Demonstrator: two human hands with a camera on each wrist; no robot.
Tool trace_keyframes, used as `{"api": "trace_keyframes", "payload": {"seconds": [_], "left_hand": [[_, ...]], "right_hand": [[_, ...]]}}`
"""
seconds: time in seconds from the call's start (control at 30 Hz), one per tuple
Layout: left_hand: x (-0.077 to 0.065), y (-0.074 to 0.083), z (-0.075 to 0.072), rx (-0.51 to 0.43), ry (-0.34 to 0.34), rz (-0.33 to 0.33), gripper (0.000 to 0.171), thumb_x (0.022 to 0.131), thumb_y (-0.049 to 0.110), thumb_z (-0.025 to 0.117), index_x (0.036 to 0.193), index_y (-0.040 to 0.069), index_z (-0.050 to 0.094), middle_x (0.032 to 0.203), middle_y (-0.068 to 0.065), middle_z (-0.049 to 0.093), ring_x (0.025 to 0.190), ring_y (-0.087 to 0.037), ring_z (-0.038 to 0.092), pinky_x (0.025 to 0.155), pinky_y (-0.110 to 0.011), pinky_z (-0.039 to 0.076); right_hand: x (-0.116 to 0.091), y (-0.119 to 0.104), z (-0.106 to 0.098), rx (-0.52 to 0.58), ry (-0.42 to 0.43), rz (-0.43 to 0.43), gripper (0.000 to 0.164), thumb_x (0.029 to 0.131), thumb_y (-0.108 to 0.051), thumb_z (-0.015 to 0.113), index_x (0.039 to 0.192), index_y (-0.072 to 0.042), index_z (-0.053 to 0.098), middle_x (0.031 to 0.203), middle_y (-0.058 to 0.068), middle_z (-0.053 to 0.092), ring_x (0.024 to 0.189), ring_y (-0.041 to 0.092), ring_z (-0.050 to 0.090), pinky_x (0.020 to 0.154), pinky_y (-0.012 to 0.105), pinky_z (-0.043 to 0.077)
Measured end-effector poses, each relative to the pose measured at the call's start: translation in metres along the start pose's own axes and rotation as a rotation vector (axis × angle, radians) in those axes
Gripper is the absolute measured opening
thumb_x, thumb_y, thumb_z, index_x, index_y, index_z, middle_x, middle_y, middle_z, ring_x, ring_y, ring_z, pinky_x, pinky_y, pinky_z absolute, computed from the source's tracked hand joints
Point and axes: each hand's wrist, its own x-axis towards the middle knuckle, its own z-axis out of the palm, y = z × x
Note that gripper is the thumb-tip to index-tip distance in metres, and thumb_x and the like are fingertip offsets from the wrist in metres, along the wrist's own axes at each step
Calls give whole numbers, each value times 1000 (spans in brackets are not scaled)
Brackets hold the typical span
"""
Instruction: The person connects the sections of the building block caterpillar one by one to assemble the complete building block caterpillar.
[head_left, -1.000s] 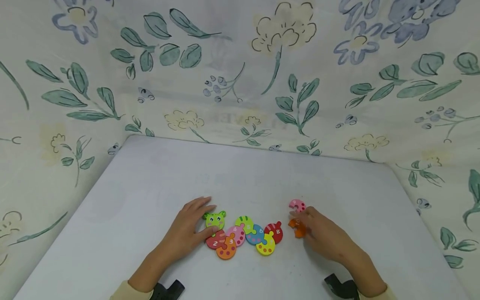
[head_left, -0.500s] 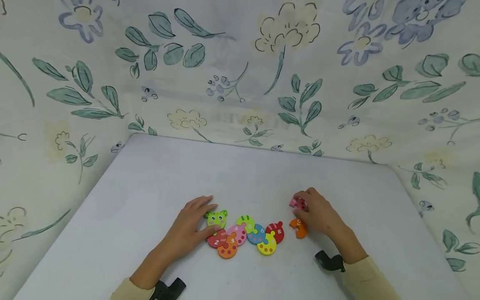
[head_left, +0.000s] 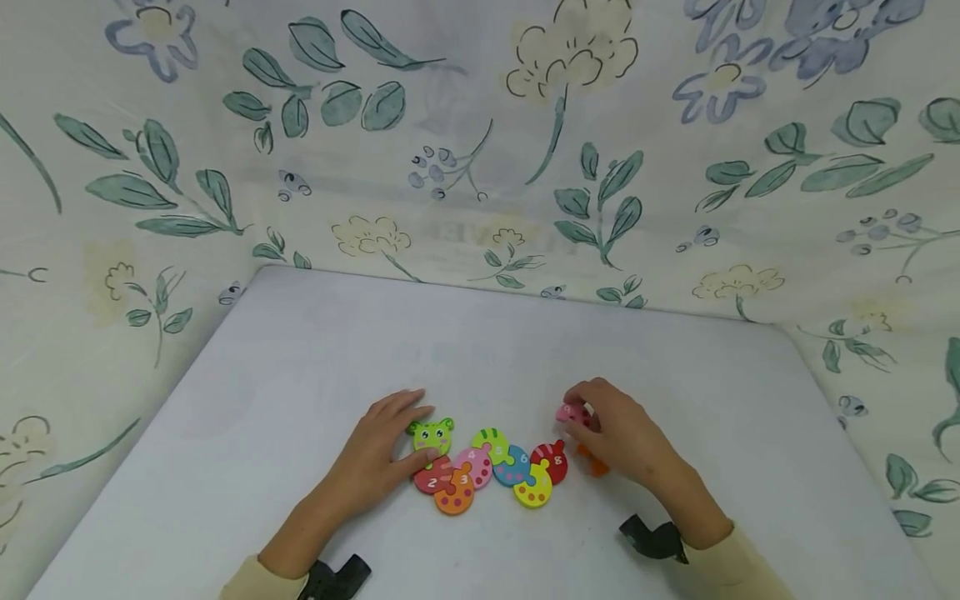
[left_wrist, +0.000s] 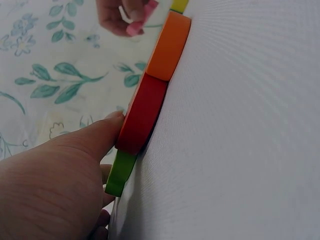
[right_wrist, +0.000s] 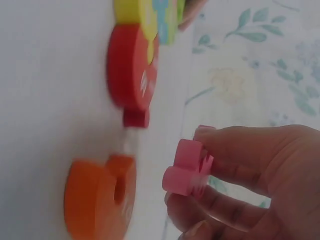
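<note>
Number puzzle pieces lie joined in a wavy caterpillar on the white table, from a green face piece (head_left: 431, 435) through a red 2 piece (head_left: 430, 481) to a red 8 piece (head_left: 546, 467). My left hand (head_left: 375, 454) rests at the face end, fingers fairly straight beyond it and thumb on the pieces. Between thumb and fingers, my right hand (head_left: 626, 433) pinches a pink puzzle piece (right_wrist: 187, 170), raised off the table near the knob of the red 8 piece. Below that hand lies a loose orange puzzle piece (right_wrist: 82, 200), partly covered by it in the head view.
Floral cloth (head_left: 465, 125) hangs behind and on both sides of the white table (head_left: 495, 342). Each wrist carries a black camera mount, the left one (head_left: 341, 577) and the right one (head_left: 651, 537), close over the tabletop.
My right hand moved from beside the orange piece up to the pink piece, gripped it, lifted it and brought it left toward the red 8 piece. The left hand stayed in place.
</note>
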Motion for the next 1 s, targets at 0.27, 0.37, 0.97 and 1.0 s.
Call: {"api": "trace_keyframes", "payload": {"seconds": [0.27,0.37,0.97,1.0], "left_hand": [[2,0,1,7,-9,-1,62,93,42,80,146,15,61,162,-5,43,151,-30,33,119,-62,31],[2,0,0,16,-6,-6,63,93,42,80,146,15,62,162,-5,44,150,-30,34,119,-62,32],[2,1,-1,5,-12,-18,63,92,41,81,146,15,62,162,-5,44,151,-30,33,119,-62,31],[2,1,-1,6,-12,-20,63,92,41,81,146,14,62,162,-5,44,151,-30,34,119,-62,31]], "right_hand": [[-4,-4,17,-4,-60,12,31,87,-23,87,114,-17,73,97,-6,62,85,13,56,70,24,56],[-2,0,17,40,-30,13,29,88,-22,87,113,-16,74,98,-5,63,83,14,56,67,24,55],[0,9,19,27,-48,-39,29,87,-21,88,114,-19,77,102,-5,63,92,14,57,74,24,57],[1,8,20,17,-50,-36,29,86,-22,88,113,-20,78,102,-5,63,93,14,57,74,25,57]]}}
